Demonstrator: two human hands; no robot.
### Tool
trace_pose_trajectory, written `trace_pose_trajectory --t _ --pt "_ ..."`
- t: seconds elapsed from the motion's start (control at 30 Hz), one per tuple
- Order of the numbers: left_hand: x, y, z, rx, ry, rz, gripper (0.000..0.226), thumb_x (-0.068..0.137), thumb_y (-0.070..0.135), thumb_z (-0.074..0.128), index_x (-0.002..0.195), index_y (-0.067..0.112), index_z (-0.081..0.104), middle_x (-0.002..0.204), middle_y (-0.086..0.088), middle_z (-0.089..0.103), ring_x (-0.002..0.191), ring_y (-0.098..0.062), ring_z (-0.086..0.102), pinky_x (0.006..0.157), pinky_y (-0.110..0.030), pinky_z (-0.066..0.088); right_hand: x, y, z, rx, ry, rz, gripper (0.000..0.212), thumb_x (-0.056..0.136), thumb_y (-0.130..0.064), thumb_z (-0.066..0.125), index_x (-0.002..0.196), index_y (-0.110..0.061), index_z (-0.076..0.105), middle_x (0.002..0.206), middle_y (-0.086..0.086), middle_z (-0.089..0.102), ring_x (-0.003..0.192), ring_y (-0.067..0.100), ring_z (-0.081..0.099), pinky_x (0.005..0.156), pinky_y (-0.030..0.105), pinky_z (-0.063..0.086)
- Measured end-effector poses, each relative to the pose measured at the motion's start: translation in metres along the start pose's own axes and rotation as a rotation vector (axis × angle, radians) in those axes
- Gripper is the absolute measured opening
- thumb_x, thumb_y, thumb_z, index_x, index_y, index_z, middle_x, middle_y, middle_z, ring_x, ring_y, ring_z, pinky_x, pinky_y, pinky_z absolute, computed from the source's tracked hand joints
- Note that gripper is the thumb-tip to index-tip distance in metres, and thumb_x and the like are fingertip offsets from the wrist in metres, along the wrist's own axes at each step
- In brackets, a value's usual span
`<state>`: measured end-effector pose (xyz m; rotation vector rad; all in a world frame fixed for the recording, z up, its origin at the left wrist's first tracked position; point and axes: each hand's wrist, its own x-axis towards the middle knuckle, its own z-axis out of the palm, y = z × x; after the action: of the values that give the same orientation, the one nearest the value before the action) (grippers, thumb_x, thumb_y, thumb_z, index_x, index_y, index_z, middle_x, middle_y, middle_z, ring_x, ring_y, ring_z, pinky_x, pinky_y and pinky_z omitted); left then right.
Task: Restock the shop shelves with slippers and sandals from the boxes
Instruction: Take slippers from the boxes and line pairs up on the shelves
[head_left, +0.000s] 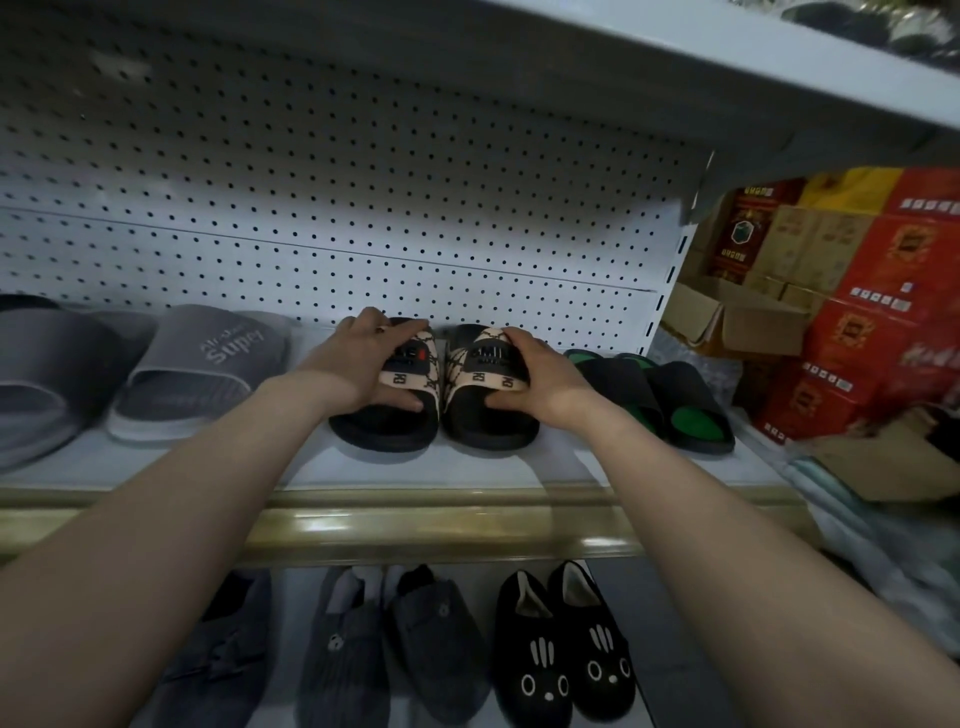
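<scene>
Strap lettering on the left slide is half covered by the left grip. On the right slide it is partly covered by the right grip and not read in full. Green-soled slides are partly hidden behind the right wrist. Grey slide is cut off by the left edge. Dark grey slipper is largely hidden by the left forearm. Ribbed grey slipper is cropped at the bottom edge. Red cartons are cut off at the right edge, print too small to be read. Upper-shelf goods are blurred, not identified.

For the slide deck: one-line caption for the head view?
Left hand and right hand grip the beige-strapped slides on the shelf, between grey slides and green-lined slides.
</scene>
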<state>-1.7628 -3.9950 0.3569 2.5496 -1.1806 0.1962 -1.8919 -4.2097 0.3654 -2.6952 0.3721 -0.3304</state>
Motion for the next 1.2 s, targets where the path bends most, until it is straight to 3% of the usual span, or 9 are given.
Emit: trace_pose_trajectory --t 0.2,0.33,0.5,1.0,1.2 --pt "0.008 -0.003 0.001 -0.050 0.008 0.009 0.105 0.069 0.056 0.078 0.153 0.038 0.017 0.146 -0.013 0.030 0.136 -0.035 0.031 0.115 -0.043 0.029 -0.001 0.000 0.000 0.006 0.001 0.002 0.095 0.081 -0.029 0.080 0.155 -0.024 0.021 0.154 0.004 0.037 0.136 0.025 0.042 0.112 0.032 0.033" --pt "0.003 -0.005 0.004 -0.084 0.006 -0.043 0.112 0.073 0.056 0.075 0.155 0.033 0.004 0.155 -0.010 0.020 0.141 -0.032 0.028 0.116 -0.041 0.028 -0.001 0.000 0.002 -0.008 0.011 0.003 0.094 0.082 -0.031 0.078 0.155 -0.026 0.020 0.154 0.003 0.038 0.136 0.024 0.043 0.111 0.032 0.034" --pt "-0.001 -0.005 0.006 -0.116 -0.013 -0.074 0.111 0.075 0.055 0.074 0.155 0.031 0.001 0.161 -0.006 0.009 0.142 -0.032 0.029 0.116 -0.040 0.029 0.000 -0.003 0.005 -0.010 0.049 0.000 0.091 0.082 -0.029 0.079 0.154 -0.025 0.023 0.150 0.004 0.042 0.133 0.026 0.045 0.109 0.033 0.035" --pt "0.000 -0.007 0.007 -0.107 -0.022 -0.045 0.107 0.077 0.052 0.074 0.155 0.032 0.004 0.160 -0.005 0.012 0.141 -0.031 0.030 0.115 -0.040 0.029 0.003 0.000 0.006 -0.047 0.061 -0.038 0.085 0.084 -0.026 0.077 0.153 -0.025 0.028 0.148 0.006 0.044 0.132 0.026 0.045 0.106 0.031 0.035" --pt "-0.004 -0.005 0.004 -0.077 -0.021 -0.040 0.107 0.077 0.054 0.074 0.155 0.032 0.005 0.158 -0.005 0.017 0.138 -0.032 0.035 0.113 -0.039 0.032 -0.001 0.001 0.002 -0.059 0.039 -0.042 0.084 0.084 -0.022 0.077 0.152 -0.024 0.028 0.148 0.006 0.044 0.133 0.027 0.045 0.110 0.038 0.037"
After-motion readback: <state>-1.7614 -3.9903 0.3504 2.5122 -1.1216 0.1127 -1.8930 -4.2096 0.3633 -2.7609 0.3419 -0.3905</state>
